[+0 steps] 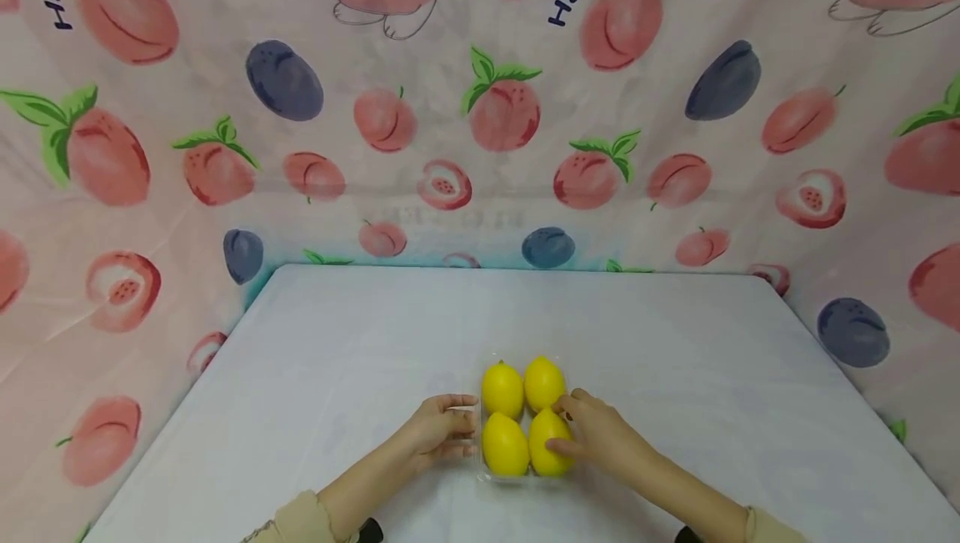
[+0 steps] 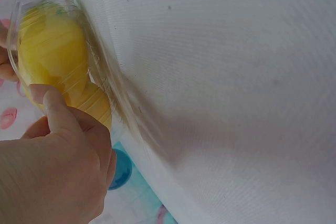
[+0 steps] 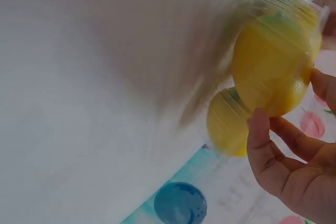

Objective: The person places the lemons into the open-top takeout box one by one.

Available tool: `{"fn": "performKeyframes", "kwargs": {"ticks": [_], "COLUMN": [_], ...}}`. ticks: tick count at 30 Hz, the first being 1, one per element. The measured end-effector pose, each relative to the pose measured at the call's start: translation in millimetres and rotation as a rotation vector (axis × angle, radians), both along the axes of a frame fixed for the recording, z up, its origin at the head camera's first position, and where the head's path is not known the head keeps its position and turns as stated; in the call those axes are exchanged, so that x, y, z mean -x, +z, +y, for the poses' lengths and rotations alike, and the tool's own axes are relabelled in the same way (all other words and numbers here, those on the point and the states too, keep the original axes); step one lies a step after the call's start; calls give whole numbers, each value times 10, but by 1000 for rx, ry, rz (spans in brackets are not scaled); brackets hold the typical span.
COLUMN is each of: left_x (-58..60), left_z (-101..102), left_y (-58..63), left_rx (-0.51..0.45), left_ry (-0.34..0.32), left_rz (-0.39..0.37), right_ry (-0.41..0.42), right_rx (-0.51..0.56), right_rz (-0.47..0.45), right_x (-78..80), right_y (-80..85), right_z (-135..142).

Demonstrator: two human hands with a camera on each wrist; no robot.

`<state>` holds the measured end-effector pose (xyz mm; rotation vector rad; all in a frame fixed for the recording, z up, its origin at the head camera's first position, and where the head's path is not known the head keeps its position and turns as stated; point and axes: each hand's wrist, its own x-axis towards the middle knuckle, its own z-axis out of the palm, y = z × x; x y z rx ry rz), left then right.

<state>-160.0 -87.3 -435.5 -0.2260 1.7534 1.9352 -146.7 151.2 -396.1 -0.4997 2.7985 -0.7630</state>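
Several yellow lemons (image 1: 506, 444) sit in two rows inside a clear plastic tray (image 1: 522, 480) on the white table. My left hand (image 1: 437, 430) touches the outside of the tray's left wall, its fingers spread and fairly straight. At the near right corner, my right hand (image 1: 600, 436) grips the front-right lemon (image 1: 546, 443) between thumb and fingers. The right wrist view shows those fingertips against this lemon (image 3: 270, 66), with another lemon (image 3: 228, 124) behind it. Through the tray's side, a lemon (image 2: 52, 51) shows beyond my left hand (image 2: 68, 156).
White cloth (image 1: 337, 343) covers the table around the tray. Behind and beside it hangs a pink curtain (image 1: 450, 67) printed with peaches and dark blue fruit. Beige sleeves (image 1: 300, 518) cover both forearms near the bottom edge.
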Motion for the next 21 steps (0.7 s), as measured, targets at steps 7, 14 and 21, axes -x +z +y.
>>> {"fn": "performKeyframes", "kwargs": {"ticks": [7,14,21], "left_x": [21,32,26], "left_z": [26,34,11], "left_y": [-22,-2,-21], "left_rx": [0,16,13], "left_ry": [13,12,29], "left_rz": [7,7,4], "right_ry": [-3,0,39], "right_rx": [-18,17,76], "right_rz": [10,21,-2], "right_x": [29,45,66], "right_y": [-28,-25,-35], "right_z": [5,44,85]}}
